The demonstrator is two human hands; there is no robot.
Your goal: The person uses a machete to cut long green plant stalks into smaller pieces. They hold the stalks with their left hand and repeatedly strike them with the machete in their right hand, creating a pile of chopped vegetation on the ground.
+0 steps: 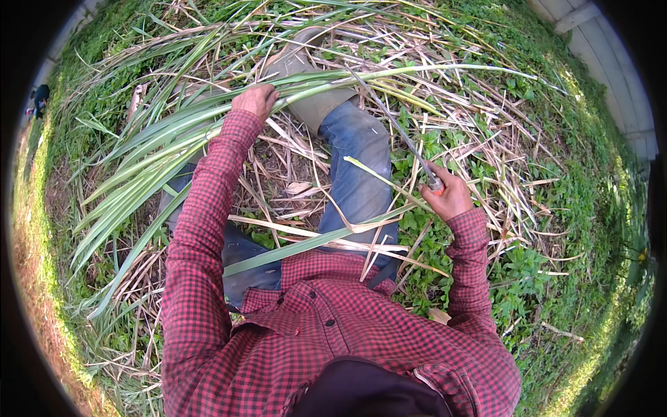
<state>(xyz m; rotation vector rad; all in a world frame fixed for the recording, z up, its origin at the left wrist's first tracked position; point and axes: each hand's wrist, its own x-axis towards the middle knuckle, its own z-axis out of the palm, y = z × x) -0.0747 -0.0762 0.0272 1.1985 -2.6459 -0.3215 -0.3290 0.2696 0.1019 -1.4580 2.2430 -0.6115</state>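
Note:
My left hand grips a bundle of long green cane leaves where they join a pale green stalk. The leaves fan out to the left and downward. My right hand is closed on the handle of a long thin blade. The blade slants up and left, with its tip touching the stalk near my boot. My legs in blue jeans stand between both hands.
Dry straw-coloured leaves cover the ground around my feet, with low green weeds to the right. A pale wall runs along the upper right. A distant person is at the far left edge.

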